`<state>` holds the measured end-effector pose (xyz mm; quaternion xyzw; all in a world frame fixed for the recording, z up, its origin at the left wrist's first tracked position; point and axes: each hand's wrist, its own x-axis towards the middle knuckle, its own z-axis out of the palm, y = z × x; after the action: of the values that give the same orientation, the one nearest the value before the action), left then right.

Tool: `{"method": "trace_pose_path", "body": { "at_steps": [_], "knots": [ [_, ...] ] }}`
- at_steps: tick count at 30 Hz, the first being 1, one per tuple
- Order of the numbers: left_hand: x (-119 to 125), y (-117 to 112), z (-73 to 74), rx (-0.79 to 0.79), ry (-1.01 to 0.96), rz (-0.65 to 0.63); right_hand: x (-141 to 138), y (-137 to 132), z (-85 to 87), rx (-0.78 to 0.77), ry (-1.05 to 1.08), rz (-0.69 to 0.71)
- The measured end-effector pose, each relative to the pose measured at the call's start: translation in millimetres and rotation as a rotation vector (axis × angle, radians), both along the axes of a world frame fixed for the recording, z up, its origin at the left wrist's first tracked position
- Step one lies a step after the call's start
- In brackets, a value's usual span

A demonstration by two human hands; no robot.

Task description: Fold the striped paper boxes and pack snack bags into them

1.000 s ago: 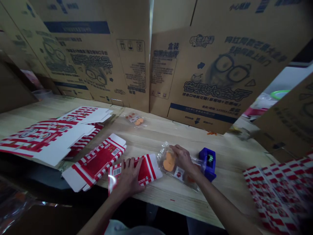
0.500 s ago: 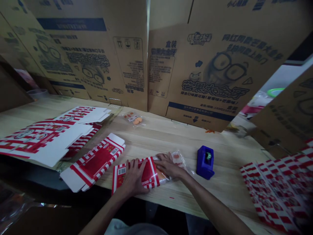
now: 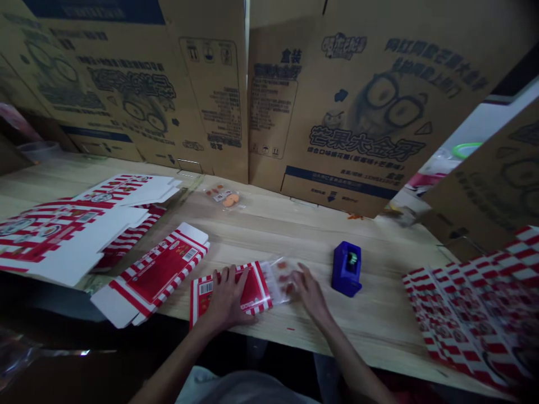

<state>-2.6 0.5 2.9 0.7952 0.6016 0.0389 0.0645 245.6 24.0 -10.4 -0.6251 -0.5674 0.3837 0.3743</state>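
Observation:
My left hand (image 3: 225,300) lies flat, fingers spread, on a small red and white striped box (image 3: 229,292) at the near edge of the wooden table. A clear plastic packet (image 3: 280,275) with orange and red pieces sticks out of the box's right end. My right hand (image 3: 309,292) presses against the packet's outer end with fingers stretched out; it is blurred by motion.
A blue tape dispenser (image 3: 346,268) stands right of my right hand. Another flattened striped box (image 3: 155,272) lies left, beyond it a stack of box blanks (image 3: 67,230). More blanks (image 3: 475,303) lie at right. A second packet (image 3: 223,197) sits near the big cardboard cartons (image 3: 337,101).
My right hand slid the packet leftward into the striped box's open end; most of it is now inside. My left hand stayed on the box.

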Motion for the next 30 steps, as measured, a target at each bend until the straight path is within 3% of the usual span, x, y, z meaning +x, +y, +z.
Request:
{"method": "trace_pose_path", "body": {
  "at_steps": [2,4,6,9,11,13,15,18,22,27,30],
  "knots": [
    [1,-1,-0.8,0.017,0.001,0.0,-32,-16,0.6,-0.001,0.188,0.178],
    [0,-1,-0.2,0.024,0.003,-0.005,-53,-27,0.3,-0.031,0.35,0.268],
    [-1,-1,3.4,0.037,-0.002,0.013,-59,-32,-1.0,0.003,0.399,0.167],
    [2,-1,16.5,0.089,-0.04,0.137,-52,-38,-4.3,0.191,0.327,-0.154],
    [9,-4,26.7,0.132,-0.087,0.244,-49,-43,-5.7,0.233,0.375,-0.213],
    [18,-9,32.2,0.141,-0.158,0.287,-51,-46,-5.0,0.185,0.49,-0.185],
    [23,-16,29.6,0.093,-0.284,0.262,-52,-46,-2.1,0.144,0.56,-0.219],
    [23,-24,13.6,-0.029,-0.649,0.195,-44,-41,4.1,0.113,0.58,-0.264],
    [17,-29,-1.8,-0.222,-1.118,0.119,-28,-41,4.4,0.038,0.59,-0.111],
    [16,-35,1.4,-0.325,-1.28,0.106,-21,-56,-5.2,0.094,0.347,-0.086],
    [13,-36,0.7,-0.442,-1.344,0.063,-20,-61,-3.2,0.149,0.253,0.005]
  ]
}}
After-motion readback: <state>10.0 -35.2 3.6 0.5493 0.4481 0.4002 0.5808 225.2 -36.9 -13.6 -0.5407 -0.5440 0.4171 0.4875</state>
